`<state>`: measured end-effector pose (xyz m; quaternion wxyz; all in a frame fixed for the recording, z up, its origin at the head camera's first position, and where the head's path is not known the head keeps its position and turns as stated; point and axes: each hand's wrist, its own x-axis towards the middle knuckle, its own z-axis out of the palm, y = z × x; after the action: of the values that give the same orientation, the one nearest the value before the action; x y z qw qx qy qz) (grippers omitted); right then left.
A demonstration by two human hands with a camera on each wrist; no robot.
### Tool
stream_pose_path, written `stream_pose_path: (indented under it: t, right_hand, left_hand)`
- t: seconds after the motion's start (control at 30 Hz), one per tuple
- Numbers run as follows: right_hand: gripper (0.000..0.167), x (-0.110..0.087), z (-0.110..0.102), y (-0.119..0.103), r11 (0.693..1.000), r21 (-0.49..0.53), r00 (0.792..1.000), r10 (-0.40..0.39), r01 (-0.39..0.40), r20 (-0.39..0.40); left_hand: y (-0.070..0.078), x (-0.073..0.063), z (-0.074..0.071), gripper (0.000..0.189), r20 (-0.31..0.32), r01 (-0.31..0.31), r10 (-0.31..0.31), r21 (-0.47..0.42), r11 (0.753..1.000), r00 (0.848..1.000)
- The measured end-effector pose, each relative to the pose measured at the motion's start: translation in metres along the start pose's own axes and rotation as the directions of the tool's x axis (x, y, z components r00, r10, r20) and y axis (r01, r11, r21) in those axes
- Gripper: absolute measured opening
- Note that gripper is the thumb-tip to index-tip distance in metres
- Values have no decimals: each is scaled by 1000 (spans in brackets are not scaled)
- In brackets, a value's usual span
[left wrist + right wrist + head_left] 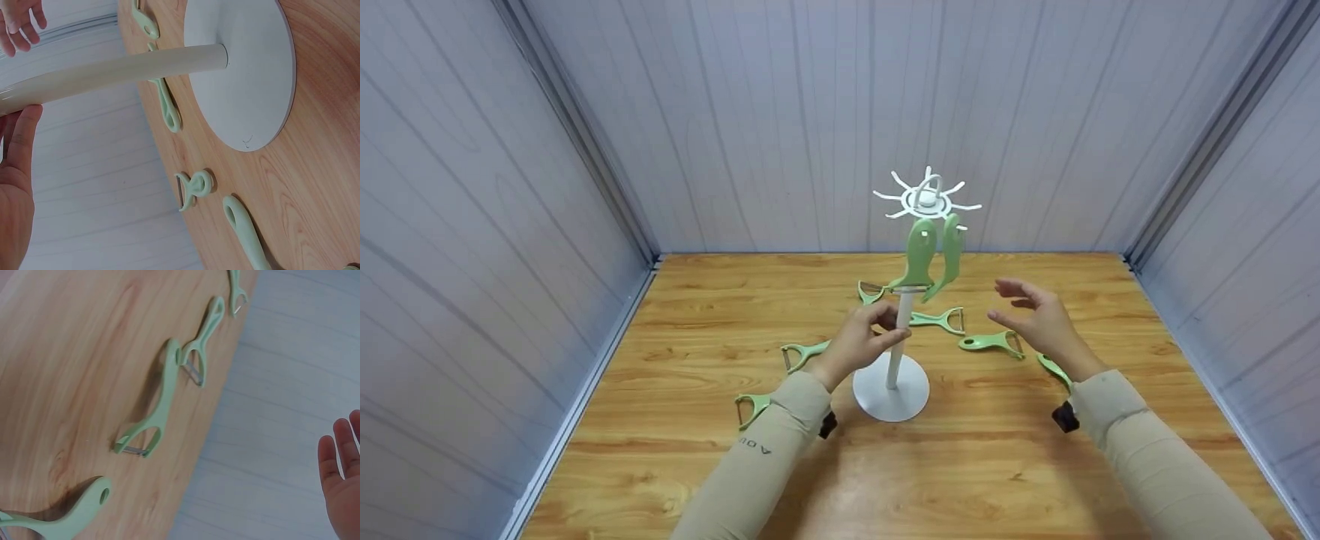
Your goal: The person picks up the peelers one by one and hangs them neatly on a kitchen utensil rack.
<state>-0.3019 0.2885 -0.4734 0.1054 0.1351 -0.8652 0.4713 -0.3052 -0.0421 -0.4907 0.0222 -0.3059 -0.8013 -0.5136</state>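
Observation:
A white rack stand (897,371) with a ring of curved hooks (928,201) stands upright on the table. Two green peelers hang from its hooks on the near side: one peeler (919,255) faces me, and the other peeler (952,251) is turned edge-on at its right. My left hand (861,341) grips the pole (124,68) below them, its thumb in front. Right of the stand, my right hand (1039,322) is raised with loosely bent fingers and holds nothing. Beneath it lies a green peeler (986,342) on the tabletop.
More green peelers lie around the stand: a peeler (937,320) behind it, a peeler (870,294) farther back, a peeler (804,352) and a peeler (755,405) at left, and a partly hidden peeler (1054,369) under the right wrist. Panel walls (780,127) border the wooden table (960,465).

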Motion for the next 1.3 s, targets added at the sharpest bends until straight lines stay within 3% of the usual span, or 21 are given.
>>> stream_pose_path:
  t: [0.57,1.03,1.3]
  right_hand:
    - [58,-4,13,42,998,-61,995,34,-28,96]
    - [61,-5,23,67,986,-104,965,151,-131,215]
    - [65,-7,28,81,967,-144,931,244,-212,270]
  left_hand:
    - [1,-2,0,18,0,19,-19,-11,1000,1000]
    - [2,-3,0,24,3,36,-36,-1,999,999]
    - [2,-3,0,21,12,46,-46,6,999,999]
